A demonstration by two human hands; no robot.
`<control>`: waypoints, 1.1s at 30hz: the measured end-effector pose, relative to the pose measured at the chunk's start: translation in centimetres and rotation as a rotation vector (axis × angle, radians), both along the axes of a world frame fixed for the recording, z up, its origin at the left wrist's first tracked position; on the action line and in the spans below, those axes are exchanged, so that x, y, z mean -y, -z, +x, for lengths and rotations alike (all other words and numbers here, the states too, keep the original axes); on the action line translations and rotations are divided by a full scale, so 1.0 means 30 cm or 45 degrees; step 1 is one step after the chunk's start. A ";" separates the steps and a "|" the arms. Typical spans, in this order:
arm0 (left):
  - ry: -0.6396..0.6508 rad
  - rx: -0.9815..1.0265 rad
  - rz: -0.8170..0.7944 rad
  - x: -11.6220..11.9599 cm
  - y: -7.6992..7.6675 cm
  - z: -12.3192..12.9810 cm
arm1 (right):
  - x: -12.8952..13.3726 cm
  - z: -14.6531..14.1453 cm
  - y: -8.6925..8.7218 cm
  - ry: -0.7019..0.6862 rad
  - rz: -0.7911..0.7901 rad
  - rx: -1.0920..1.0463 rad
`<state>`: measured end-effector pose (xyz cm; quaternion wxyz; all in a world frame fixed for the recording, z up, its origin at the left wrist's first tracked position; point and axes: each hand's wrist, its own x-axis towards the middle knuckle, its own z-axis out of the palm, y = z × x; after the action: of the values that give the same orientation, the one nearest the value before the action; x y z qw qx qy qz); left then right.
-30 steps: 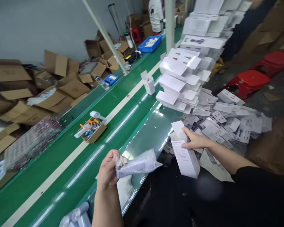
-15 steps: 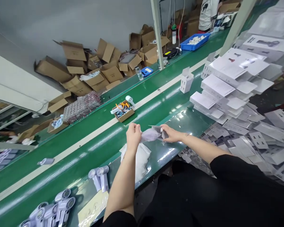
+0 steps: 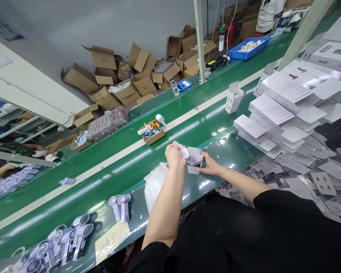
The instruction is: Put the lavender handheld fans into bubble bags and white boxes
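My left hand (image 3: 174, 155) is closed on a pale lavender item in a clear plastic bag (image 3: 183, 151), probably a handheld fan, though the wrapping hides its shape. Its far end meets the open end of a small white carton (image 3: 194, 156); how deep it sits inside I cannot tell. Thumb and fingers of my right hand (image 3: 211, 165) grip the carton from the right, and one flap (image 3: 193, 170) hangs below. Under my left forearm lies a pile of thin white bags (image 3: 153, 185). Two lavender handheld fans (image 3: 124, 207) lie on the bench to the left.
More lavender fans (image 3: 65, 240) are heaped at lower left. Flat white cartons (image 3: 284, 110) are stacked high on the right. A standing white carton (image 3: 234, 98) and a small brown box of parts (image 3: 154, 135) are on the green conveyor (image 3: 125, 161). At far left another person's arm (image 3: 1, 172) shows.
My left hand has pushed the bagged item rightward against the carton, and the two are now closer together. The carton has tilted, its flap now hanging down. The view has shifted slightly.
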<state>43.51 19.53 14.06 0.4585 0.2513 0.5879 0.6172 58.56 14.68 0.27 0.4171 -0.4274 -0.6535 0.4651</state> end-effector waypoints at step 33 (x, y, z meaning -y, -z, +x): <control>0.800 -1.902 0.498 0.285 0.176 -0.050 | -0.368 0.143 -0.136 -0.351 -0.058 0.304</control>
<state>42.00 10.96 8.76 0.0467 0.8220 0.5222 0.2224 62.86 25.73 4.36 0.2590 -0.3952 -0.7401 0.4785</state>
